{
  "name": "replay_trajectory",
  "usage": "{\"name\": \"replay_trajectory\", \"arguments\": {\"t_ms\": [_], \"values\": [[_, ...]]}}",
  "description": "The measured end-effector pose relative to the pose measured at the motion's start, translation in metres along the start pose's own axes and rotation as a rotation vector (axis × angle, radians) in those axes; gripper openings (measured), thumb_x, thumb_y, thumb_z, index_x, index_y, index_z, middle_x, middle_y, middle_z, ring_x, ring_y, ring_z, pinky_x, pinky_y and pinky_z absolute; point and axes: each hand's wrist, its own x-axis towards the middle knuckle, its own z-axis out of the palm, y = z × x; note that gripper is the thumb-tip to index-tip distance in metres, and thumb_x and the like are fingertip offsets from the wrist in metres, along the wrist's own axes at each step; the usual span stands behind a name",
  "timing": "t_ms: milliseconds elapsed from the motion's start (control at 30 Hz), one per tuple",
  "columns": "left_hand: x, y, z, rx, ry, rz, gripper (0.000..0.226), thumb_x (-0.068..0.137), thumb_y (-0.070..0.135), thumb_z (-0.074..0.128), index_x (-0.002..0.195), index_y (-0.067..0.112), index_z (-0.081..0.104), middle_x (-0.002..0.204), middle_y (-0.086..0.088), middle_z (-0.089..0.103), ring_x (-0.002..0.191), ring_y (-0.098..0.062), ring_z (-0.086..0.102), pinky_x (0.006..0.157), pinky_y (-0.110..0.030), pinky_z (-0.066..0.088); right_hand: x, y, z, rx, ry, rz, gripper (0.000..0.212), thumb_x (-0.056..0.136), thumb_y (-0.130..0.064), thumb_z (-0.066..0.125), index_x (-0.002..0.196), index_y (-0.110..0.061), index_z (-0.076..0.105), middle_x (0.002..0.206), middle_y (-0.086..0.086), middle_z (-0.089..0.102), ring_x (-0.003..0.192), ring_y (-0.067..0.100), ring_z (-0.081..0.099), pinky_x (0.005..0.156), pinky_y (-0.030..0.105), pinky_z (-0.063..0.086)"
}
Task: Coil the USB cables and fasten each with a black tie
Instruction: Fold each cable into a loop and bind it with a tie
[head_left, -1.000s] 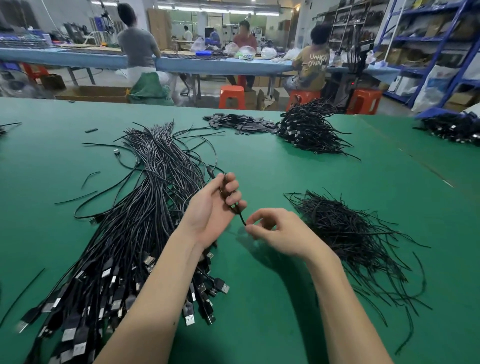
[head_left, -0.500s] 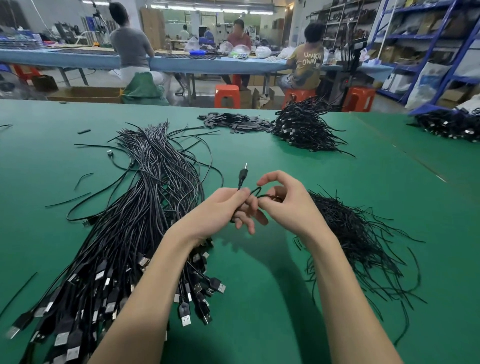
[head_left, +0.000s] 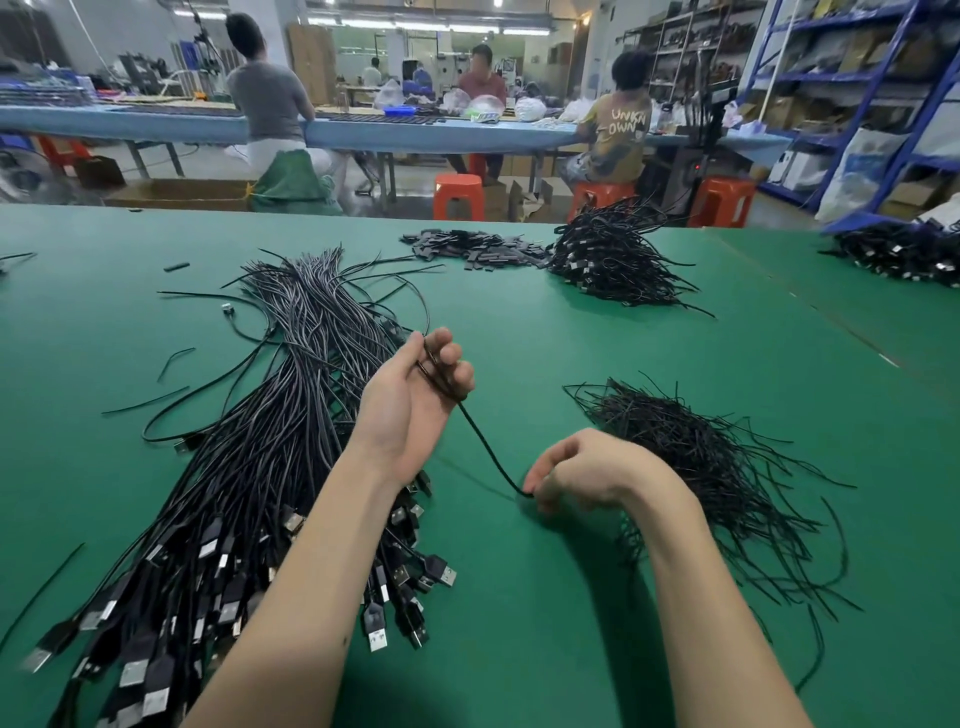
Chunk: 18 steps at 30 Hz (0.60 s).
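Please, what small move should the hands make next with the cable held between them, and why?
Probably the right hand should carry its pinched end up and around the left hand for another loop. The USB cable is already wound around the left fingers, yet a straight length still stretches between both hands, so the coil looks unfinished and not ready for a tie from the black ties.

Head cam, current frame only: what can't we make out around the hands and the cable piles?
- Left hand: the number of loops of the cable it holds; the curled fingers cover the coil.
- Right hand: its fingertips curl under, so the exact pinch is hidden.
- Loose USB cables: the bottom edge cuts the pile off.
- Pile of black ties: partly behind the right wrist.
- Far heap: too small to see any ties.
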Motion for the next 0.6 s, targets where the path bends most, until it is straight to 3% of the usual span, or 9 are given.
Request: {"name": "replay_trajectory", "arguments": {"t_ms": [67,167,233,300,367,433,500,600], "values": [[-0.001,0.002,-0.002,0.008,-0.007,-0.018,0.033,0.108,0.028,0.031,0.092,0.014,0.056,0.067,0.005,0.053,0.058,-0.013,0.052,0.071,-0.026,0.042,0.001,0.000,0.005,0.002,0.001,0.019,0.020,0.082,-0.007,0.066,0.076,-0.022,0.077,0.076,-0.002,0.078,0.041,0.007,0.042,0.041,0.015,0.031],[-0.006,0.008,-0.006,0.168,-0.195,-0.138,0.035,0.105,0.030,0.037,0.085,0.016,0.062,0.066,0.004,0.051,0.055,-0.014,0.048,0.061,-0.025,0.044,0.004,0.001,0.004,0.082,0.369,-0.029,0.023,0.085,-0.011,0.062,0.079,-0.028,0.076,0.085,-0.005,0.076,0.055,0.005,0.055,0.050,0.018,0.040],[-0.011,0.006,-0.004,0.430,-0.316,-0.225,0.041,0.105,0.029,0.038,0.081,0.016,0.069,0.068,-0.001,0.061,0.054,-0.017,0.055,0.057,-0.024,0.048,0.004,-0.002,-0.001,0.418,0.568,-0.169,0.020,0.090,-0.011,0.062,0.084,-0.027,0.073,0.081,-0.005,0.076,0.049,0.004,0.049,0.050,0.018,0.039],[-0.012,-0.002,0.003,0.680,-0.347,-0.285,0.044,0.107,0.028,0.036,0.089,0.010,0.071,0.081,-0.011,0.073,0.064,-0.023,0.068,0.060,-0.025,0.054,-0.001,-0.011,-0.007,0.728,0.596,-0.317,0.017,0.092,-0.009,0.064,0.086,-0.023,0.070,0.077,-0.004,0.076,0.046,0.006,0.043,0.048,0.018,0.036],[-0.010,-0.014,0.011,0.722,-0.290,-0.287,0.045,0.109,0.026,0.031,0.104,0.002,0.069,0.098,-0.018,0.075,0.085,-0.028,0.075,0.073,-0.028,0.058,-0.010,-0.023,-0.008,0.804,0.543,-0.449,0.015,0.094,-0.009,0.065,0.089,-0.022,0.069,0.078,-0.005,0.076,0.046,0.007,0.042,0.044,0.015,0.034],[-0.006,-0.024,0.016,0.550,-0.177,-0.229,0.044,0.110,0.023,0.028,0.111,-0.001,0.065,0.101,-0.018,0.075,0.086,-0.026,0.074,0.078,-0.031,0.059,-0.019,-0.031,-0.008,0.736,0.414,-0.580,0.014,0.096,-0.011,0.064,0.091,-0.023,0.069,0.084,-0.006,0.076,0.050,0.005,0.050,0.048,0.016,0.039],[-0.003,-0.022,0.018,0.321,-0.103,-0.187,0.043,0.110,0.023,0.027,0.110,-0.001,0.063,0.099,-0.017,0.071,0.078,-0.023,0.069,0.068,-0.029,0.058,-0.023,-0.031,-0.006,0.660,0.152,-0.637,0.014,0.099,-0.009,0.060,0.095,-0.021,0.066,0.086,-0.006,0.074,0.057,0.009,0.055,0.054,0.020,0.044],[0.000,-0.009,0.010,0.071,-0.080,-0.181,0.048,0.109,0.028,0.025,0.110,0.002,0.065,0.107,-0.013,0.074,0.089,-0.022,0.072,0.067,-0.026,0.057,-0.024,-0.017,-0.002,0.500,-0.237,-0.519,0.017,0.100,0.000,0.054,0.103,-0.017,0.056,0.087,0.003,0.071,0.062,0.018,0.053,0.056,0.022,0.045]]}}
